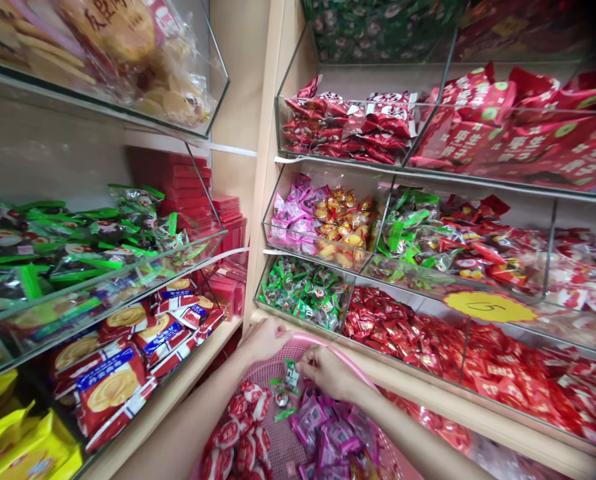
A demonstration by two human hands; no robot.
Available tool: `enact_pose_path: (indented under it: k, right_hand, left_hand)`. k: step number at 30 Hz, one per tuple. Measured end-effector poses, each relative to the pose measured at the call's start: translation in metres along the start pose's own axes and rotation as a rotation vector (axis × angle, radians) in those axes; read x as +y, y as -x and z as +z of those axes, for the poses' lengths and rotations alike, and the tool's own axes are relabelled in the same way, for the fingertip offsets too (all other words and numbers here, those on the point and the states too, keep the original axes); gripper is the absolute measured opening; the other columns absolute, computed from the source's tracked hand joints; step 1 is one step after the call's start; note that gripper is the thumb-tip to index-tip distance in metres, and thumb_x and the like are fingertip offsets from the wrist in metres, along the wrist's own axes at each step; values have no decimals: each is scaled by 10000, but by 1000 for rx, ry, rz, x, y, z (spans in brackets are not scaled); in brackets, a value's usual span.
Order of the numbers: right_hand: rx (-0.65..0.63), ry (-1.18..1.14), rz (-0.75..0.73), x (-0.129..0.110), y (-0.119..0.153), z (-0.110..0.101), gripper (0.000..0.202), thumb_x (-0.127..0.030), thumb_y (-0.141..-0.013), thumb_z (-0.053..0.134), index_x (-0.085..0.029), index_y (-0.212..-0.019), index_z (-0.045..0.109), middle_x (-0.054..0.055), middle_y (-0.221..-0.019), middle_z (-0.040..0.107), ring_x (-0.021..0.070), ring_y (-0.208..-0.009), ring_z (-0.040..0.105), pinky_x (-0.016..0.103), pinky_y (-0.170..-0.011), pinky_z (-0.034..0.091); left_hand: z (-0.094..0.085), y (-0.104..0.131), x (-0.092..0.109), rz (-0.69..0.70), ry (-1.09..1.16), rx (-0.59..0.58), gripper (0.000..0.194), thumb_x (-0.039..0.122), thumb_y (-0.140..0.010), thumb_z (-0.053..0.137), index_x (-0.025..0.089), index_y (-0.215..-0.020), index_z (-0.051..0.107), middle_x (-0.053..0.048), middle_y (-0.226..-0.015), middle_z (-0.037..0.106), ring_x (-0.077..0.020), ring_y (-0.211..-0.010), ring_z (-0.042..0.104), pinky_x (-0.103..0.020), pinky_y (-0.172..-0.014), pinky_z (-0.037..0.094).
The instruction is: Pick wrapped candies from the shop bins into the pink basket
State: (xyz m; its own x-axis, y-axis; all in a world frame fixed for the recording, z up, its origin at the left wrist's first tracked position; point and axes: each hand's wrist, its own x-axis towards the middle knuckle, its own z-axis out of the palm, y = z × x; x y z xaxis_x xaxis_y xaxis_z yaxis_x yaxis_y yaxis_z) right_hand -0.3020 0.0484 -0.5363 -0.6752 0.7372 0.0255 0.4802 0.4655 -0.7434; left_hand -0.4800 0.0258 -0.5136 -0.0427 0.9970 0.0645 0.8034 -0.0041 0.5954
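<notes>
My left hand [268, 339] is closed over the far rim of one pink mesh basket [328, 347], and my right hand [324, 371], its fingers bunched narrow, pinches one green-and-clear candy packet [292, 377] inside that rim. A second green-edged packet [281, 400] lies just below it, making two of that kind in the basket. To the left is a heap of red-and-white wrapped candies [241, 427], and to the right a heap of shiny purple packets [328, 433]; both overlap too much to count. The basket stands against a pale wooden ledge [403, 373], in a corner where two runs of shelving meet at one wooden upright [264, 153]. On the right, the middle and bottom tiers of clear bins each show three compartments. The middle tier holds pink packets [298, 207] beside golden ones [345, 220], then mixed green and red wrappers; the bottom holds green-wrapped candies [303, 290] and many small red packets [398, 327]. One yellow price tag [491, 307], handwritten with what looks like 15, hangs between them. Larger red bags [518, 127] fill the bins above. On the left are green-edged bags [78, 240], red-and-blue biscuit packs [113, 387], yellow packs [33, 440] at the bottom corner and stacked red boxes [191, 193].
</notes>
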Motion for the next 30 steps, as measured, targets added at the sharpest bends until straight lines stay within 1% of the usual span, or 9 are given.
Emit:
enact_pose_path:
  k: [3, 5, 10, 15, 18, 21, 25, 28, 30]
  right_hand:
    - [-51, -9, -20, 6, -5, 3, 325, -324, -787, 473, -165, -509, 414, -45, -517, 369, 84, -510, 326, 205, -487, 295]
    - [-68, 0, -11, 10, -7, 5, 313, -322, -788, 461, -167, -520, 409, -45, -527, 365, 84, -516, 324, 205, -492, 300]
    - [-50, 15, -1, 11, -5, 4, 303, -335, -803, 416, -173, -546, 404, -33, -558, 380, 95, -533, 338, 220, -516, 306]
    - [-47, -46, -71, -4, 3, -9, 359, -409, -812, 418, -174, -541, 408, -27, -571, 384, 102, -547, 354, 223, -524, 303]
    - [-86, -141, -97, -12, 9, -19, 392, -460, -817, 431, -173, -550, 407, -33, -566, 353, 93, -532, 329, 215, -504, 290]
    - [-121, -200, -100, -14, 13, -26, 404, -481, -825, 421, -176, -562, 389, -40, -565, 312, 84, -517, 289, 212, -485, 263]
    - [-78, -108, -129, -10, 13, -27, 421, -454, -839, 408, -180, -525, 346, -41, -552, 298, 86, -520, 291, 215, -492, 268]
    - [-36, -6, -141, -6, 10, -21, 397, -382, -844, 410, -177, -507, 370, -33, -531, 364, 95, -527, 349, 220, -518, 307]
    - [-64, 0, -118, -6, 7, -13, 373, -344, -848, 399, -176, -514, 396, -28, -524, 413, 97, -514, 371, 221, -511, 317]
  left_hand:
    - [0, -1, -1, 13, -27, 32, 347, 473, -777, 442, 197, -808, 651, -26, -801, 668, -175, -779, 579, -231, -661, 375]
    - [0, -1, -2, 10, -48, 38, 349, 475, -777, 442, 195, -792, 651, -23, -771, 659, -173, -754, 578, -231, -637, 367]
    - [1, -2, -5, 9, -48, 45, 347, 478, -771, 443, 194, -754, 642, -12, -709, 626, -166, -701, 556, -230, -588, 334]
    - [6, -4, -8, 27, -20, 61, 347, 479, -775, 437, 192, -715, 622, -5, -670, 603, -156, -675, 538, -228, -585, 325]
    - [7, -5, -9, 26, -18, 57, 327, 459, -778, 441, 192, -685, 606, -1, -646, 594, -154, -671, 538, -225, -590, 327]
    - [8, -5, -10, 29, -22, 49, 319, 446, -779, 439, 191, -669, 595, 0, -635, 591, -154, -668, 541, -224, -588, 326]
    - [9, -5, -9, 26, -31, 56, 324, 454, -778, 439, 190, -684, 602, -3, -652, 602, -161, -688, 552, -226, -592, 329]
    - [8, -5, -8, 20, -39, 56, 326, 458, -779, 439, 194, -704, 615, -7, -678, 618, -166, -704, 558, -227, -596, 333]
    - [8, -5, -7, 15, -45, 56, 329, 457, -782, 435, 195, -724, 625, -8, -696, 628, -166, -707, 559, -227, -593, 333]
